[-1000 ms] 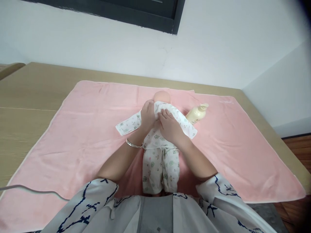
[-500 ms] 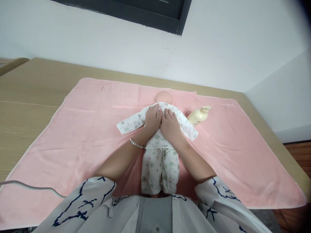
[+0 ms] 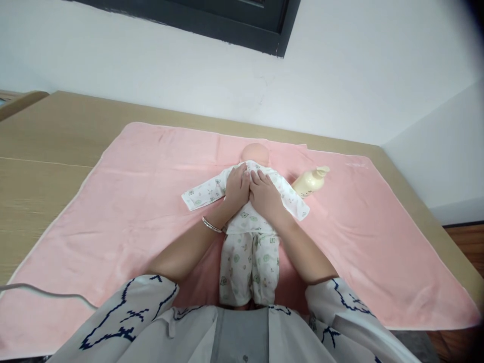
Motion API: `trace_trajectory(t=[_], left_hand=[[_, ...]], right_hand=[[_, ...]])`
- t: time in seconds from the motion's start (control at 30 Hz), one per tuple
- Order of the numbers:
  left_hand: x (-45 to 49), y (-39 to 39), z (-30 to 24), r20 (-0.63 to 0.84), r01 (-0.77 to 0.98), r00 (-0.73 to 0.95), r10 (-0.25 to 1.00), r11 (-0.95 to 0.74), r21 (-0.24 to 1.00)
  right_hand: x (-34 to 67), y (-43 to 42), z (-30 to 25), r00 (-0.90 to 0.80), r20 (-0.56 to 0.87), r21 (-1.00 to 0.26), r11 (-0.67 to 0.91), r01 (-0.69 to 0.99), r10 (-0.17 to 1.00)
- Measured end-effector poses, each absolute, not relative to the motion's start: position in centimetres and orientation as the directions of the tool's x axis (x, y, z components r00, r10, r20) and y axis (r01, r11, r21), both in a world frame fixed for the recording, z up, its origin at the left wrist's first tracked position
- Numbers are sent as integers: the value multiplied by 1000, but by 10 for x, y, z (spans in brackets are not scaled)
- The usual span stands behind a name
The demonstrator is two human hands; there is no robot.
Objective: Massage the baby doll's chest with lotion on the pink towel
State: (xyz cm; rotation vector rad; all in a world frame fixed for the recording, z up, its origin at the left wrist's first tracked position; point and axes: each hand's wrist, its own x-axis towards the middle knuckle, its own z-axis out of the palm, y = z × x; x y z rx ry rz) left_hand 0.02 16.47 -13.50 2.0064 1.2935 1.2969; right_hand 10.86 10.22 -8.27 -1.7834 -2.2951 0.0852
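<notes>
A baby doll [image 3: 247, 222] in a white printed top and trousers lies on a pink blanket [image 3: 159, 171], its bald head pointing away from me and its sleeves spread to both sides. My left hand [image 3: 237, 187] rests flat on the upper part of the doll's top, a silver bangle on that wrist. Beside it, my right hand [image 3: 265, 194] lies flat with fingers extended on the same garment, the two hands touching at the thumbs. Neither holds anything. The cloth under my palms is hidden.
A cream pump bottle [image 3: 310, 182] lies tilted on the blanket, right of the doll's sleeve. The blanket covers much of a wooden table [image 3: 45, 131]. A grey cable [image 3: 49, 292] crosses the lower left. Behind stands a white wall [image 3: 189, 70] with a dark frame [image 3: 257, 38].
My right hand has shifted slightly left and its fingers have spread a little. My left hand stays nearly in place. The doll and bottle have not visibly moved on the blanket.
</notes>
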Motion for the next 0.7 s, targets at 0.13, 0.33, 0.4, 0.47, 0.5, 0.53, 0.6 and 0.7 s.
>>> trace_trajectory(t=[0.13,0.33,0.4,0.47,0.5,0.53,0.6,0.7], left_hand=[[1,165,-138,473,491,130,871,-471,732],[2,163,-138,477,523,123,870,-466,714],[2,162,-138,481,542,89,872,-447,712],[2,161,-138,478,557,73,875,-434,709],[2,161,-138,474,562,76,877,-431,706],[2,162,-138,470,567,87,879,-431,702],[3,163,-139,464,582,109,879,-435,687],[2,164,-139,470,619,134,873,-444,648]], right_hand=[[118,116,-85,-94,160,-273,135,952,983],[110,114,-98,169,254,-285,-93,954,952],[110,113,-97,162,259,-270,-89,959,952],[113,114,-93,123,257,-246,-59,967,959],[115,115,-91,102,252,-234,-42,971,962],[118,116,-88,83,246,-222,-27,975,966],[123,117,-83,58,235,-197,-11,980,970],[128,118,-81,24,240,-167,17,986,971]])
